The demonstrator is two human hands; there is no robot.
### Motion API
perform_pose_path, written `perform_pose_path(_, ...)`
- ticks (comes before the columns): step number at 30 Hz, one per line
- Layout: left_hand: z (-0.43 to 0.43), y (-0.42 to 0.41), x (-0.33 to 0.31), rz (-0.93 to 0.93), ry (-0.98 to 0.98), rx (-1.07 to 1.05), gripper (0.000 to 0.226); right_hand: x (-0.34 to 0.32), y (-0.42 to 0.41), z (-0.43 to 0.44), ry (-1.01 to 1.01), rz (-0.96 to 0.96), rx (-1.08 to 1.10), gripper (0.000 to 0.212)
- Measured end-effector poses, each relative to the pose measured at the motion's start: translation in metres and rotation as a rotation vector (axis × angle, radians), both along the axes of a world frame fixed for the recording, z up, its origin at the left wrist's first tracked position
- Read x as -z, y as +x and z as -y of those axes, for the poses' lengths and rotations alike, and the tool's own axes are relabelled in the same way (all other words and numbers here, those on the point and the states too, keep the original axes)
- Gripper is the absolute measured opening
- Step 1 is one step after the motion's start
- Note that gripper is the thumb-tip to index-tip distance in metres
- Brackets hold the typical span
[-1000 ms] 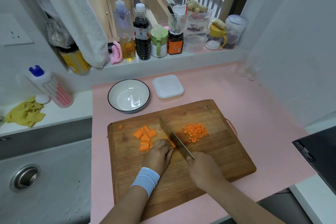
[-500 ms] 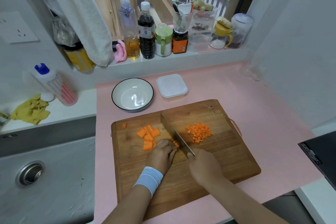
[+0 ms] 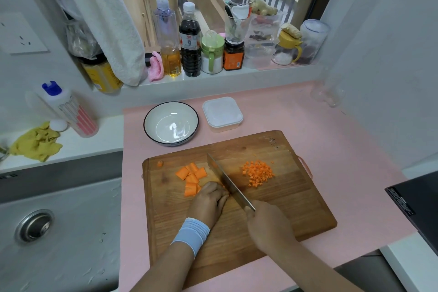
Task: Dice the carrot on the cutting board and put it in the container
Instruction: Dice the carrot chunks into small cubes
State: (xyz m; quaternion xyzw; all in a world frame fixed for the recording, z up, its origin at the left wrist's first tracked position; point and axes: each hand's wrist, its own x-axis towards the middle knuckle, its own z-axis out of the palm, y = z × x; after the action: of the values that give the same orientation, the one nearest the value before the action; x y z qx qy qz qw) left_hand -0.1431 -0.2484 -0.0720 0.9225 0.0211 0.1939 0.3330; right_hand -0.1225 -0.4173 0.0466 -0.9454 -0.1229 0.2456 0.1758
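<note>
Right hand (image 3: 267, 226) round knife (image 3: 226, 179) — left hand (image 3: 208, 201) curled on carrot (image 3: 191, 191)

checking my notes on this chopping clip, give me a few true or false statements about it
1. The right hand grips the knife. True.
2. The diced carrot lies left of the blade. False: it lies right of it; the bigger chunks lie left.
3. The bowl holds carrot. False: it holds none.
4. The container sits beside the bowl, off the cutting board. True.
5. The left hand lies flat. False: its curled fingers press a mostly hidden carrot piece.
</note>
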Motion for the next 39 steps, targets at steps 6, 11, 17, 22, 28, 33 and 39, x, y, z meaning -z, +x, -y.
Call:
perform_pose_path(6, -0.001, 0.001, 0.001, -0.005, -0.003, 0.012, 0.005, 0.001, 0.007, -0.004, 0.012, -0.038, -0.007, 0.022)
perform_pose_path(11, -0.001, 0.001, 0.002, -0.016, -0.008, 0.014, 0.006, 0.007, 0.017, -0.011, 0.013, -0.078, 0.004, 0.025)
perform_pose_path(17, -0.002, 0.003, -0.001, -0.029, -0.041, -0.007, 0.013, 0.006, 0.017, -0.014, 0.002, -0.052, -0.011, 0.024)
perform_pose_path(22, -0.004, 0.002, -0.002, -0.036, -0.096, 0.001, 0.022, 0.003, 0.017, -0.013, 0.025, -0.073, -0.013, 0.025)
perform_pose_path(28, -0.005, -0.001, -0.003, -0.013, -0.074, 0.012, 0.019, 0.002, 0.017, -0.013, 0.023, -0.055, -0.013, 0.023)
perform_pose_path(33, -0.002, 0.000, 0.002, 0.017, -0.003, 0.024, 0.008, 0.003, 0.016, -0.012, 0.008, -0.051, -0.024, 0.025)
perform_pose_path(39, -0.003, 0.001, 0.004, 0.020, 0.020, 0.015, 0.006, 0.001, 0.010, -0.007, 0.019, 0.016, -0.046, 0.022)
